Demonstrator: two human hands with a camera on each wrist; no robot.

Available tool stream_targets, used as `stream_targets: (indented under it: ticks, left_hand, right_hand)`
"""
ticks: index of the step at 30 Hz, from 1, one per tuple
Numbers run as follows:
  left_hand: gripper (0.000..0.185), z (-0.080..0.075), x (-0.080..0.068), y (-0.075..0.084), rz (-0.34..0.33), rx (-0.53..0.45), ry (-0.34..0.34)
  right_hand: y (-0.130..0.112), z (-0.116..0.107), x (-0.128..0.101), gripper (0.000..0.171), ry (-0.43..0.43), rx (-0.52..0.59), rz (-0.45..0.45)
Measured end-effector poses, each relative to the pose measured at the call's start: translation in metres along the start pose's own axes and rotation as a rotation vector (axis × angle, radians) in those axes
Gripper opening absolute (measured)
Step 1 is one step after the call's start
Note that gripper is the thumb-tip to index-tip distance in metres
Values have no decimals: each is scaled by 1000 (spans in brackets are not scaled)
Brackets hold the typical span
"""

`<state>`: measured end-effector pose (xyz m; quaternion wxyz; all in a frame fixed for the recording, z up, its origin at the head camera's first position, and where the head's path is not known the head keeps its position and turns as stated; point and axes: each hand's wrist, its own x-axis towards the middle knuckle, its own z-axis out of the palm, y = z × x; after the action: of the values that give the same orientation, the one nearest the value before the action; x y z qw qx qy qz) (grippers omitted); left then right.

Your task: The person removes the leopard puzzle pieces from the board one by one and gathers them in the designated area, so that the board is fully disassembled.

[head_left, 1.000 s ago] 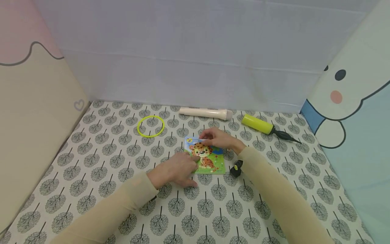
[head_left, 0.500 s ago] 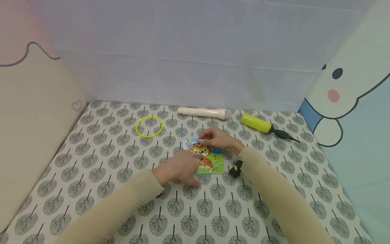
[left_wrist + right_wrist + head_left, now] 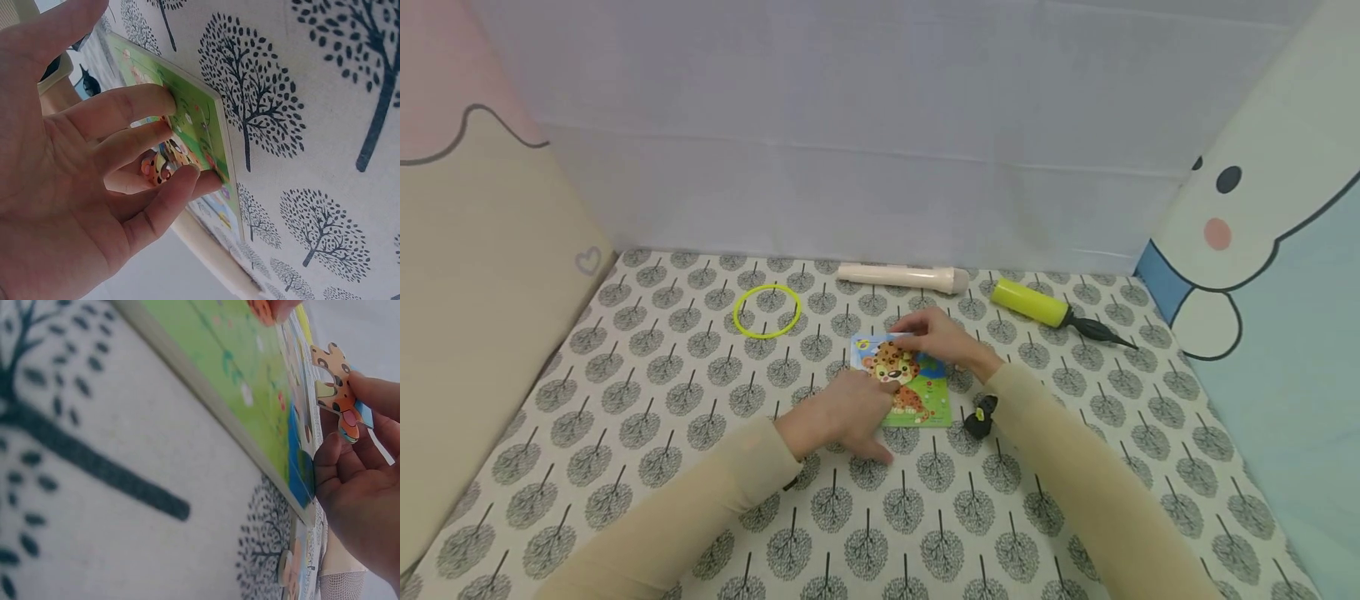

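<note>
A square puzzle board (image 3: 936,408) with a spotted leopard cub on a green and blue ground lies flat on the cloth. My left hand (image 3: 842,408) reaches over its left side, fingertips down on the picture and thumb apart near the front edge; the left wrist view shows these fingers (image 3: 125,112) against the board's face. At the far edge, my right hand (image 3: 943,337) pinches a jigsaw piece (image 3: 337,384) printed with part of the cub's face, between thumb and fingers. The piece is tilted up off the board in the right wrist view.
A small black object (image 3: 980,419) with a yellow mark lies beside the right forearm. Behind are a yellow ring (image 3: 739,310), a pale microphone-shaped stick (image 3: 895,276) and a yellow hand pump (image 3: 1030,302) with black nozzle. Fabric walls (image 3: 865,150) enclose the tree-print cloth (image 3: 880,517).
My left hand has shifted slightly right across the board, covering more of the cub. My right hand has lifted a little at the far edge, with the jigsaw piece in its fingers.
</note>
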<state>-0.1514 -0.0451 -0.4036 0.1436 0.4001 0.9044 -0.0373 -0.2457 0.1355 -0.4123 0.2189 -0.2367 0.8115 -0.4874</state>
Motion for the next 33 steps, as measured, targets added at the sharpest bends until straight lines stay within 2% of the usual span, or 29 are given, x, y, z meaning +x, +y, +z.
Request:
stream_targets:
  ticks: [2, 9, 15, 24, 33]
  left_hand:
    - [55, 0, -1, 0, 3, -4, 3]
    - [54, 3, -7, -1, -7, -15, -3]
    - [57, 6, -11, -1, -6, -16, 12]
    - [56, 10, -13, 0, -4, -35, 30]
    - [59, 18, -18, 1, -9, -33, 60]
  right_hand:
    - [0, 0, -1, 27, 7, -1, -10]
    - [24, -5, 4, 27, 78, -66, -49]
    - [33, -12, -4, 25, 169, -74, 61]
    - [47, -36, -32, 26, 260, -61, 76]
    - [65, -61, -61, 32, 305, -42, 172]
